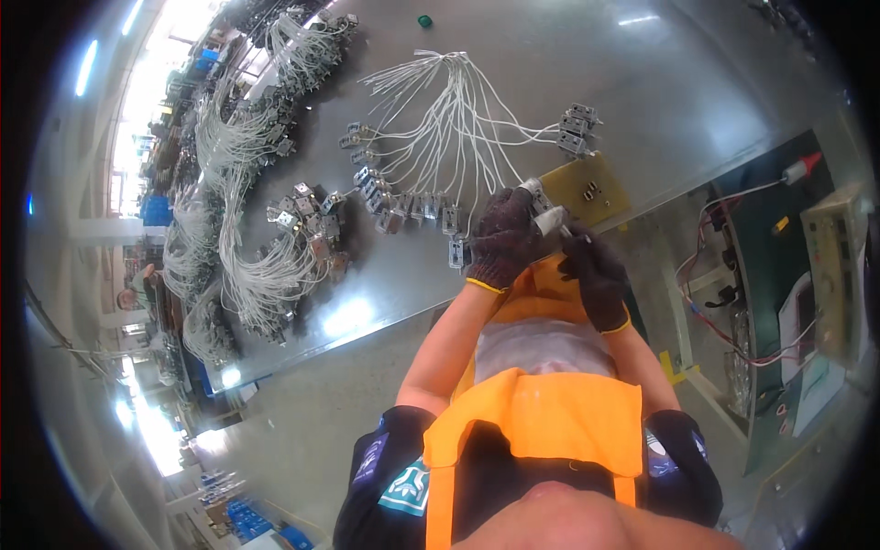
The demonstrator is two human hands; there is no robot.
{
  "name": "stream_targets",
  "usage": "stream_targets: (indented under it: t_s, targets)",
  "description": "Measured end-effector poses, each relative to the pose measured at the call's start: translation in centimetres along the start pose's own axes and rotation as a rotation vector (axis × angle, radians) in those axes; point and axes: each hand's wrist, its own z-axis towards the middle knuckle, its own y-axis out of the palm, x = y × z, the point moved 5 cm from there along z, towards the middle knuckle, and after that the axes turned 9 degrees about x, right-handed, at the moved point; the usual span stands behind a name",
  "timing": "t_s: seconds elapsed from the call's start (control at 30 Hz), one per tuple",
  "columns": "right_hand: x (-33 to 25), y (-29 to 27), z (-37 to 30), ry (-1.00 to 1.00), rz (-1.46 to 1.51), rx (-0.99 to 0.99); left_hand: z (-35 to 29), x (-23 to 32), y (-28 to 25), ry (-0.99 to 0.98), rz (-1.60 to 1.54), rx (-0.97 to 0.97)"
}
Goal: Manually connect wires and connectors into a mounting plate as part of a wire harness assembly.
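A: Nearest, what do the hands hold?
B: Left hand point(502, 240) and right hand point(594, 275), gloved, close together on a small metal part point(548, 218) above the surface point(385, 302) edge. Probably light, rigid; best gripped by its body.
A: Beyond?
B: Wired parts point(403, 203) in a row, limp white leads point(440, 101) fanned; open room farther right.

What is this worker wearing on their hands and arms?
Both hands wear dark knitted gloves with yellow cuff edging: the left hand and the right hand. The forearms are bare. Dark short sleeves with a pale printed patch cover the upper arms, under an orange apron.
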Motion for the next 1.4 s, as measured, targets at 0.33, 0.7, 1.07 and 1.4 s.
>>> stream_targets:
  t_s: [0.33, 0.7, 1.07, 1.4]
  targets:
    - [-4.7, 1.5, 0.3, -1.248, -0.854, -0.158, -0.2, -0.5, 1.2, -0.053, -0.001, 0.038]
    - [3.7, 0.2, 1.2, 0.156, 0.263, -0.073, -0.4, 0.6, -1.7, -0.303, -0.099, 0.104]
    - [0.4, -4.5, 2.4, -0.072, 0.230, 0.228, -0.9, 0.4, 0.2, -0.323, -0.119, -0.026]
    - [-3.6, -1.3, 3.7, -0.677, -0.343, -0.018, -0.7, 0.8, 0.0, -0.223, -0.040, 0.035]
